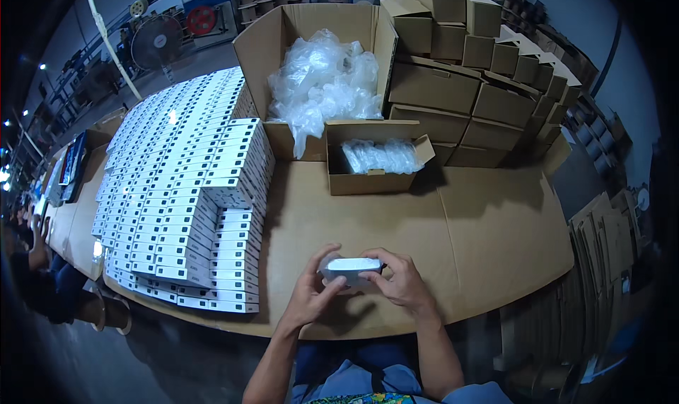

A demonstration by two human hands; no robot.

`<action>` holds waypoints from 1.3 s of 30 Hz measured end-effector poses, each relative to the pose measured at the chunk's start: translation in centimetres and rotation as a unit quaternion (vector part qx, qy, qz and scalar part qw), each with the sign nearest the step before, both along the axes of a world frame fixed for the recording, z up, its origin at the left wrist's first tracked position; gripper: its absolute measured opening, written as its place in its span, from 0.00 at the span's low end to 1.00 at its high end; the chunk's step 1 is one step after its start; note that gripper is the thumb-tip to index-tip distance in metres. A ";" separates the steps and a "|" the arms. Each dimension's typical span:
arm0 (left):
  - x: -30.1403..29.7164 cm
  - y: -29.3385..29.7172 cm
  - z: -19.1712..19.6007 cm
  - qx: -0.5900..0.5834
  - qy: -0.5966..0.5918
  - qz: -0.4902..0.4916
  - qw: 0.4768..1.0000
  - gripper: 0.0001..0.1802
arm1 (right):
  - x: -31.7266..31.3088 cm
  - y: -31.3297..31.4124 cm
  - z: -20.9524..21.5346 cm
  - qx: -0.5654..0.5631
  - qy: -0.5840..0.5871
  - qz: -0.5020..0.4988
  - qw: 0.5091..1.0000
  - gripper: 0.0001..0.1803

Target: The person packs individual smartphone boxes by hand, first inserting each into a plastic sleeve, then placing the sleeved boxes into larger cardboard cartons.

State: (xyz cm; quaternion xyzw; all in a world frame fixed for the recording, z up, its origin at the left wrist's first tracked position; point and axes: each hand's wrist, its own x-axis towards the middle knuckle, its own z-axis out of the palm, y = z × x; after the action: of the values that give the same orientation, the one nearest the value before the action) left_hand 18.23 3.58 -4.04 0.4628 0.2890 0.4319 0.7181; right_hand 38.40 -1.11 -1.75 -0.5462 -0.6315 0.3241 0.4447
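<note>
Above the near edge of the cardboard-covered table, I hold a small white box [353, 264] between both hands. My left hand [312, 291] is closed on its left end, the thumb against the near side. From the right, my right hand [400, 282] grips the other end with thumb and fingers. A clear film seems to show at the box's left end, but I cannot tell for sure. Beyond my hands stands an open brown carton [371, 185] holding clear plastic bags [382, 156].
Many white boxes [170, 192] are stacked on the left. A large open carton [258, 47] full of crumpled clear plastic [325, 75] stands at the back. Closed brown cartons [433, 85] pile up back right. Flattened cardboard [601, 255] leans at right. Another person's arm [39, 245] shows far left.
</note>
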 end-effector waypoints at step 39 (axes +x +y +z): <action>-7.5 6.7 5.7 0.311 0.445 0.279 0.792 0.28 | -2.8 17.9 -1.6 0.243 -0.030 -0.346 0.906 0.12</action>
State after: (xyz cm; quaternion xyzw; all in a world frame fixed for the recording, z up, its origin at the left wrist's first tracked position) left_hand 10.76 10.31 1.62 0.7016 0.5429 0.4268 0.1755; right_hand 35.59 16.84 -3.32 -0.6145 -0.4752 -0.0303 0.6290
